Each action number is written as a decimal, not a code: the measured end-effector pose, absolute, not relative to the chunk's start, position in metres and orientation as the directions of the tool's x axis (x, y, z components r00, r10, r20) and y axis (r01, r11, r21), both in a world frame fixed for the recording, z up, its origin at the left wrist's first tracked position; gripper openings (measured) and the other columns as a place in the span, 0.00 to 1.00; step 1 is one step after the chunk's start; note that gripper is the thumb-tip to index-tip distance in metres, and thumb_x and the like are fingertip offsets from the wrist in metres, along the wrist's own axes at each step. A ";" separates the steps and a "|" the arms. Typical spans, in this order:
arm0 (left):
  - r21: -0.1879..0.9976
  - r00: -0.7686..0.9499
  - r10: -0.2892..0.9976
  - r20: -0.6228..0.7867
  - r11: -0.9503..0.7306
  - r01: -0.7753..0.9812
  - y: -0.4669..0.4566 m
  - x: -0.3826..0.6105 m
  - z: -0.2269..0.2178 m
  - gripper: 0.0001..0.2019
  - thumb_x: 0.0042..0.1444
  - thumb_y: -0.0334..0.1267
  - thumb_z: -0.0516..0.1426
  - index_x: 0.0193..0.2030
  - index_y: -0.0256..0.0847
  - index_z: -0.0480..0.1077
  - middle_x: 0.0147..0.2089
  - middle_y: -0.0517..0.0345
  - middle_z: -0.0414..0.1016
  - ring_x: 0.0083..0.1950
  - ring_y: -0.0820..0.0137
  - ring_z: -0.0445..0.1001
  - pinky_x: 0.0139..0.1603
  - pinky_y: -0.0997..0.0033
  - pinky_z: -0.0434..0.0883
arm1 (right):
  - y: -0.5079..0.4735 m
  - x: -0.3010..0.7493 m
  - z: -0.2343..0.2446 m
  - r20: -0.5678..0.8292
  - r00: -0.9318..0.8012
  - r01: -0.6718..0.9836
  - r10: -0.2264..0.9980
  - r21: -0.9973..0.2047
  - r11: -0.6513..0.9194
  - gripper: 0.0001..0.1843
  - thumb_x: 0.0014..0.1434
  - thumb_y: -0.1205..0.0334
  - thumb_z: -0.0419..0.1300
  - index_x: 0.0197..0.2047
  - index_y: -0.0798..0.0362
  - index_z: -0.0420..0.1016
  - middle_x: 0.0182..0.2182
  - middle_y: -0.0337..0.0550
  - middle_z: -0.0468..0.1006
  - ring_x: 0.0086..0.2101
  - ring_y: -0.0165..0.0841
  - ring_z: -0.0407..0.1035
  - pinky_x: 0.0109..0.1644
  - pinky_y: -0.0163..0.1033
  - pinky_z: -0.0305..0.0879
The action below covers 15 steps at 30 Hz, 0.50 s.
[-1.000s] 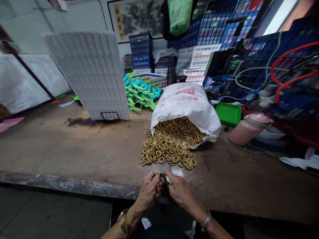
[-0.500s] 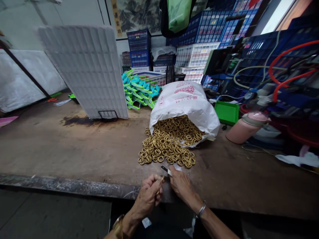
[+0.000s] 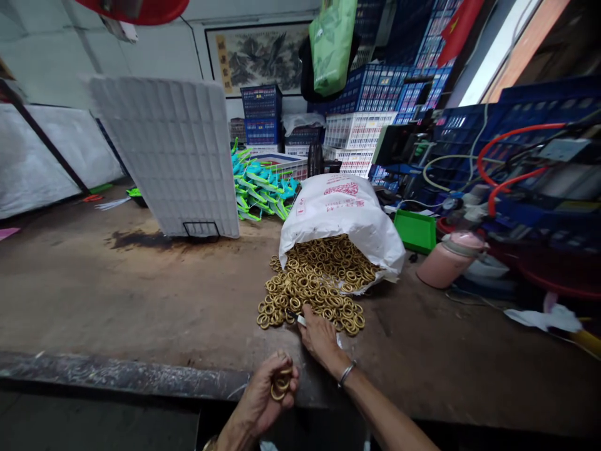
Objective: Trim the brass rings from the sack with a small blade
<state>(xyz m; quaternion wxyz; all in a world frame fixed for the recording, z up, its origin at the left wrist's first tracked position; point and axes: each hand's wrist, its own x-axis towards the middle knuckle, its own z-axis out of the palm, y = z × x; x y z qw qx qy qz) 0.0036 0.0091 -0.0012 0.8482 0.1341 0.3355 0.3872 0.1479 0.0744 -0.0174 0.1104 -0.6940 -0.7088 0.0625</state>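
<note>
Several brass-coloured rings [image 3: 280, 383] lie in my left hand [image 3: 265, 391], its fingers curled around them over the table's front edge. My right hand [image 3: 322, 338] grips a small knife [image 3: 297, 317] with a dark blade and a pale handle. That blade reaches over the near edge of a heap of gold rings [image 3: 310, 294]. The rings spill out of the open mouth of a white woven sack [image 3: 338, 210] with red print, which lies on its side. Part of the knife's handle is hidden by my fingers.
A white ribbed panel [image 3: 173, 156] stands at the left on a wire stand. Behind it lies a pile of green and teal pieces [image 3: 263, 181]. On the right are a green tray [image 3: 416, 230], a pink bottle [image 3: 448, 260] and red hoses [image 3: 498, 150]. Crates [image 3: 260, 116] are stacked behind.
My right hand has moved forward and left with the knife, onto the heap's edge. My left hand has drawn back and turned, showing the rings in it. The view has tilted up a little.
</note>
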 end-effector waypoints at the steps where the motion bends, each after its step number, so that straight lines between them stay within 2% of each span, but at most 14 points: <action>1: 0.474 0.488 0.742 -0.461 0.670 -0.571 0.010 0.003 -0.001 0.06 0.49 0.36 0.57 0.30 0.37 0.63 0.25 0.59 0.68 0.22 0.78 0.66 0.16 0.82 0.54 | 0.075 0.149 -0.019 0.073 -0.006 0.968 0.997 -0.251 0.024 0.09 0.56 0.61 0.48 0.40 0.54 0.61 0.25 0.43 0.74 0.24 0.32 0.67 0.25 0.34 0.44; 5: 0.477 0.457 0.743 -0.489 0.666 -0.573 0.014 0.003 0.000 0.08 0.46 0.37 0.59 0.28 0.36 0.63 0.25 0.60 0.67 0.23 0.78 0.66 0.18 0.82 0.57 | 0.068 0.155 -0.021 0.084 -0.033 0.935 0.996 -0.350 0.061 0.06 0.55 0.65 0.47 0.36 0.54 0.61 0.24 0.41 0.72 0.25 0.31 0.66 0.27 0.33 0.47; 10: 0.673 0.289 0.846 -0.449 0.533 -0.513 0.016 0.009 0.002 0.14 0.44 0.44 0.60 0.31 0.38 0.62 0.22 0.66 0.63 0.19 0.81 0.61 0.15 0.83 0.53 | 0.041 0.157 -0.008 0.131 -0.101 0.719 0.986 -0.675 0.163 0.04 0.55 0.65 0.45 0.33 0.51 0.59 0.25 0.37 0.68 0.26 0.28 0.63 0.30 0.31 0.53; 15: 0.830 0.216 0.900 -0.378 0.433 -0.353 0.014 0.014 0.000 0.16 0.45 0.50 0.58 0.32 0.39 0.62 0.20 0.69 0.60 0.16 0.83 0.54 0.14 0.83 0.48 | 0.020 0.153 0.006 0.099 -0.126 0.567 0.987 -0.810 0.154 0.08 0.57 0.59 0.45 0.31 0.52 0.60 0.24 0.35 0.64 0.25 0.27 0.60 0.28 0.30 0.55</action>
